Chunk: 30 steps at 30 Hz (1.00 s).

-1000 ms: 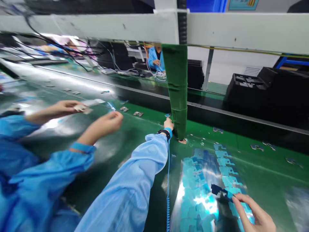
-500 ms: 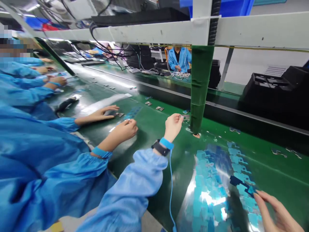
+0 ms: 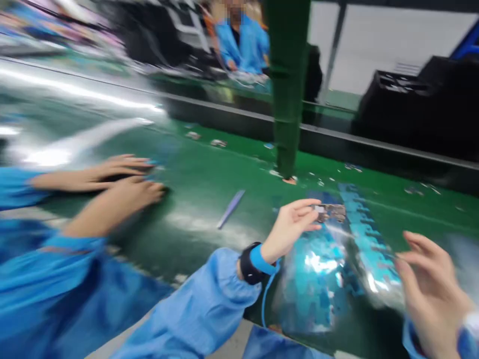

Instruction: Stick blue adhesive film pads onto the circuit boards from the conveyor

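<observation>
My left hand (image 3: 290, 227) pinches a small circuit board (image 3: 331, 213) by its left end, above the top of a clear sheet bearing blue film pieces (image 3: 310, 284). A black watch and a blue wrist strap (image 3: 260, 258) with a cord are on that wrist. At the right, my right hand (image 3: 430, 271) is beside a second strip of teal film pieces (image 3: 361, 219). Its thumb and a finger come close together; blur hides what is between them. A dark blue film piece (image 3: 354, 284) shows between the two sheets.
A purple stick-like tool (image 3: 231, 209) lies on the green bench. Left of it are a co-worker's hands (image 3: 116, 187). A green-wrapped post (image 3: 288, 94) rises at the bench's far side, near small metal parts (image 3: 219, 143). Black trays (image 3: 402, 82) stand beyond the ledge.
My left hand has drawn back from beside the post, bringing the circuit board over the film sheets. My right hand has lifted slightly; its dark film piece no longer shows clearly. The view has tilted down.
</observation>
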Each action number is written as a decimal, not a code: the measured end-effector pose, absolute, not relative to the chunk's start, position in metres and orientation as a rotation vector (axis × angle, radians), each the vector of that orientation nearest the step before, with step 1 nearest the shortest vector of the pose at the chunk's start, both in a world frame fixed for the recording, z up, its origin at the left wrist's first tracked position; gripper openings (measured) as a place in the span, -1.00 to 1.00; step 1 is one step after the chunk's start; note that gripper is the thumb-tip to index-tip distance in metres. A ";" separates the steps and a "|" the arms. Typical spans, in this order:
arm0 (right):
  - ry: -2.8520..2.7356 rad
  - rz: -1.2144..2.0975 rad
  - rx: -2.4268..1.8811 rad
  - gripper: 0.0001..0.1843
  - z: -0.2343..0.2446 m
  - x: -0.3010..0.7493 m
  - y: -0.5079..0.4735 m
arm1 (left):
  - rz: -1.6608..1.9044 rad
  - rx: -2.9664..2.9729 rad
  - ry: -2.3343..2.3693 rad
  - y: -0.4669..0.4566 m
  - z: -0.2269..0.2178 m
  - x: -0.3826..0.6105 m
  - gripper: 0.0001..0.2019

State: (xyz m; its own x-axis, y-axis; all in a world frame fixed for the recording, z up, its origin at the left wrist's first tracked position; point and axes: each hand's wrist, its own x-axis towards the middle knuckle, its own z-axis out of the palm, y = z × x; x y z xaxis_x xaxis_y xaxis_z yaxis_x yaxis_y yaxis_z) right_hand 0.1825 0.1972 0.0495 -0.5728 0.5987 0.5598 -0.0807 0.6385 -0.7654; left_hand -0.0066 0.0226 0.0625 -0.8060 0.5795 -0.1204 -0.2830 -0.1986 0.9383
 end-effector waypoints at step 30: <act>-1.972 1.981 -0.756 -0.88 0.062 0.149 0.174 | 1.719 0.268 1.456 0.013 0.054 0.031 -0.66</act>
